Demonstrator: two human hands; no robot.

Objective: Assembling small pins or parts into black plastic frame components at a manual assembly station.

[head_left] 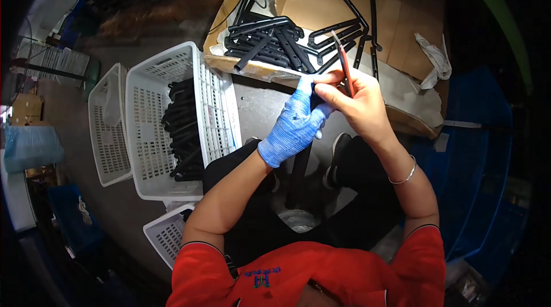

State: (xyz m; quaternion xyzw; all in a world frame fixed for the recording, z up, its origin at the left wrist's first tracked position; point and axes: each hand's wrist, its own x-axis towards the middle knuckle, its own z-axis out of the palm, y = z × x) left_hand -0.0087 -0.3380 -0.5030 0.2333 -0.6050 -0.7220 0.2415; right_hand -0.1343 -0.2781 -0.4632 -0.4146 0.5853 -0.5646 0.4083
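Grips a black tube in the gloved left hand, near a cardboard box. Pinches a slim red tool in the right hand — just beside the left.

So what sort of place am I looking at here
Probably a factory or workshop floor: black tubes lie heaped in an open cardboard box, more black parts sit in a white perforated plastic crate, and a blue work glove covers the left hand.
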